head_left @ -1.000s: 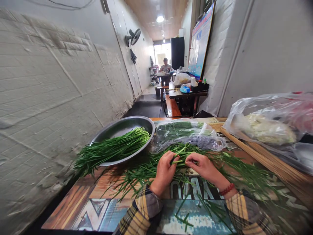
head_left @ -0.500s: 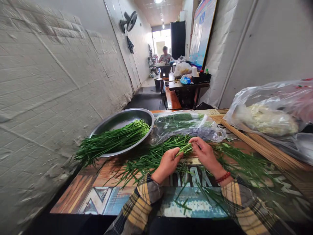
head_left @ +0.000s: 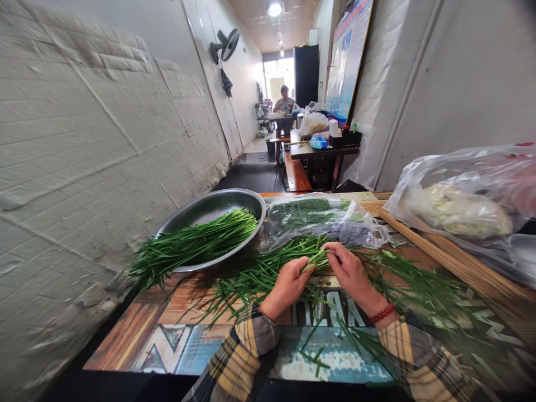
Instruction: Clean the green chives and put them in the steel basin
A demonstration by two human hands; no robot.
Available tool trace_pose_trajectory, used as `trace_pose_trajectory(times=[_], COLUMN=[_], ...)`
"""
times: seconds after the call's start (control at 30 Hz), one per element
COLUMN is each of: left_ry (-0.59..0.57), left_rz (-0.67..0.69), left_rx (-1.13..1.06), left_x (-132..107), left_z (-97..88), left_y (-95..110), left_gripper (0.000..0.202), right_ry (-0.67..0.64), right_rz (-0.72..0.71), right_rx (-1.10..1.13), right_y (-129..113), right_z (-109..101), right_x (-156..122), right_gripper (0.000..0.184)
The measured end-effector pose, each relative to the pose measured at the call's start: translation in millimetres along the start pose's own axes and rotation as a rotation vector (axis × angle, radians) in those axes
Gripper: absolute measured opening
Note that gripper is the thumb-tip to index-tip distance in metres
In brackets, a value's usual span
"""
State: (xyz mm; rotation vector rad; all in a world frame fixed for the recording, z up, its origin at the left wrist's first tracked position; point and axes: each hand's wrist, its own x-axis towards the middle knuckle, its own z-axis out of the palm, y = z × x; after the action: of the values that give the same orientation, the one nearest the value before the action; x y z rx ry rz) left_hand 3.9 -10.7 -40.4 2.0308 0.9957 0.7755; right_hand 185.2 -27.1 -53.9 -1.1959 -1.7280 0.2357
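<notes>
My left hand [head_left: 291, 283] is closed around a small bunch of garlic chives [head_left: 316, 259], with the pale stem ends pointing right. At those ends, the thumb and fingers of my right hand [head_left: 349, 273] pinch the stems. Beneath and to the left, a loose pile of garlic chives [head_left: 251, 273] spreads over the patterned table [head_left: 138, 329]. A steel basin [head_left: 252, 247] at the left holds a neater heap of chives [head_left: 196, 241], its leaves hanging over the rim. Trimmed leaf scraps [head_left: 419, 273] lie to the right of my hands.
Behind my hands lies a clear plastic bag of greens [head_left: 305, 215]. Long thin wooden sticks [head_left: 464, 259] and a plastic bag with pale contents [head_left: 467, 209] occupy the right side. Farther back are a laden table [head_left: 326, 149], a bench [head_left: 297, 170] and a seated person [head_left: 285, 104].
The view has tilted up slightly. My right fingers have shifted a little left, closer to my left hand, at the stem ends. The bunch remains in my left hand.
</notes>
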Motion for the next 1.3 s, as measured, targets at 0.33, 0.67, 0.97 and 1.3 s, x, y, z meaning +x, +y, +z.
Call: trace_pose_trajectory(times=[0.33, 0.67, 0.97, 1.3], left_ry=[-0.005, 0.043, 0.023, 0.071], left_rz=[-0.019, -0.013, 0.002, 0.002], left_rx=[0.019, 0.036, 0.027, -0.001], left_x=[-1, -2, 0, 1], left_z=[3.6, -2.8, -2.6, -7.3], left_y=[5, 3, 2, 5], left_gripper=[0.034, 0.036, 0.033, 0.03], right_ry=[-0.045, 0.068, -0.107, -0.158], right_rz=[-0.148, 0.078, -0.054, 0.124], right_rx=[-0.187, -0.299, -0.009, 0.126], right_y=[-4, 18, 4, -1], right_z=[6, -15, -15, -21], right_x=[-3, 2, 9, 8], right_gripper=[0.025, 0.025, 0.013, 0.028])
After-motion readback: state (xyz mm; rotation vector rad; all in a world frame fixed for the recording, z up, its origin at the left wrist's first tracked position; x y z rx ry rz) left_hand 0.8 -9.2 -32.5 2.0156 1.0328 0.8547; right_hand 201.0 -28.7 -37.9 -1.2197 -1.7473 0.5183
